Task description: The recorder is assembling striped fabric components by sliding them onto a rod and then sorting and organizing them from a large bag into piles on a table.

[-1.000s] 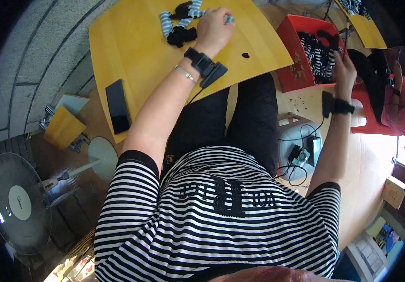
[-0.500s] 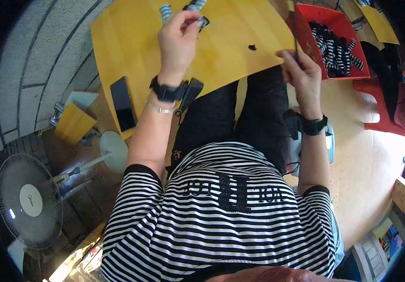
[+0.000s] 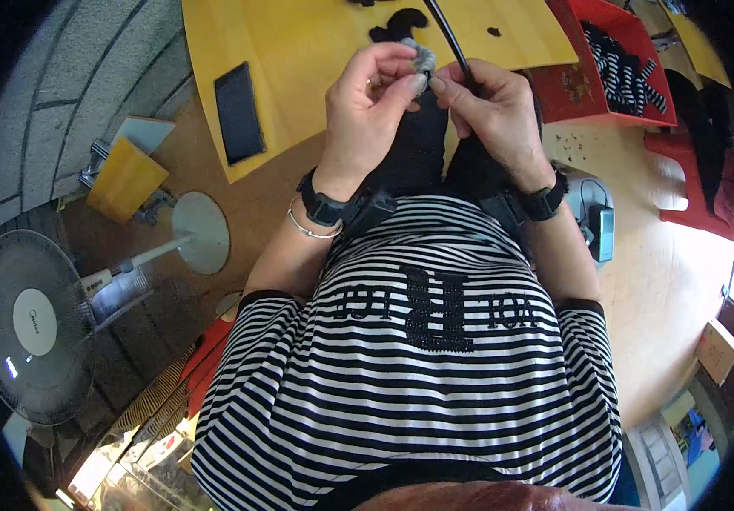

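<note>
My left hand (image 3: 365, 115) pinches a small grey and black fabric piece (image 3: 424, 58) above the near edge of the yellow table (image 3: 316, 51). Black fabric (image 3: 401, 24) shows just beyond the fingers; whether it belongs to the same piece I cannot tell. Close beside it, my right hand (image 3: 499, 111) is closed around a thin black rod (image 3: 445, 30) that slants up and to the left. Both thumbs nearly meet at the grey piece. The rod's lower end is hidden in the right hand.
A dark flat rectangular object (image 3: 239, 112) lies on the table's left side. A small black scrap (image 3: 493, 31) rests near the right. Beyond the right corner stands a red bin (image 3: 567, 72) of black-and-white striped pieces (image 3: 614, 72). A fan (image 3: 35, 322) is at the left.
My hands have come together, the left moving right with the fabric piece and the right moving left with the rod. The view has shifted, and the striped pieces on the table have gone from sight.
</note>
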### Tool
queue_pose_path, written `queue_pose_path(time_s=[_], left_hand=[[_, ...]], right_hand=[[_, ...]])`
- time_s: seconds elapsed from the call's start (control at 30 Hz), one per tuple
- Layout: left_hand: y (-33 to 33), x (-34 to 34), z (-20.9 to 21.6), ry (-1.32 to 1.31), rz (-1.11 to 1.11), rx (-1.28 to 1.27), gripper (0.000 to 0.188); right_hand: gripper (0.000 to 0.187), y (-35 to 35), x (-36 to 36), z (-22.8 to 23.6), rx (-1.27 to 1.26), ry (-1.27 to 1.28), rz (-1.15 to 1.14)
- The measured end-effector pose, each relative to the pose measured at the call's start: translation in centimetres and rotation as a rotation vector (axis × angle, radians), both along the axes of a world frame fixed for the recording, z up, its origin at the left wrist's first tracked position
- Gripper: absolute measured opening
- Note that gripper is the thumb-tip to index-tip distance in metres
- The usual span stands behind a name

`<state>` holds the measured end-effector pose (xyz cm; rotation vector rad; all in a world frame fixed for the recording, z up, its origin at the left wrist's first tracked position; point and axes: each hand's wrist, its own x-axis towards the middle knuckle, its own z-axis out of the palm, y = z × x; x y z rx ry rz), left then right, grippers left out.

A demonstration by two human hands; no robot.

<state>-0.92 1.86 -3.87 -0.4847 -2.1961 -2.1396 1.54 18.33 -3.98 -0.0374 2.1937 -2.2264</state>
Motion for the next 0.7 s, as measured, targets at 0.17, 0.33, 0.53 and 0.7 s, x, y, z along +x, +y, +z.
queue_pose_path(time_s=[0.17,0.33,0.53,0.7], left_hand=[[-0.1,1.4,-1.0,-0.093,-0.066,0.095,0.021],[-1.3,1.8,-1.4,-0.288,-0.106,0.136,0.015],[-1.5,2.2,-1.7,-0.249,-0.053,0.048,0.011],[-0.4,2.2,-2.4,-0.19,-0.058,0.034,0.009]], right_hand=[[0.016,-0.8,1.3,-0.2,0.037,0.046,-0.024],[0.015,-1.0,1.5,-0.3,0.035,0.05,0.041],[0.016,-0.7,1.4,-0.8,-0.1,-0.081,0.102],[0.02,-1.3,1.9,-1.5,-0.068,0.02,-0.006]])
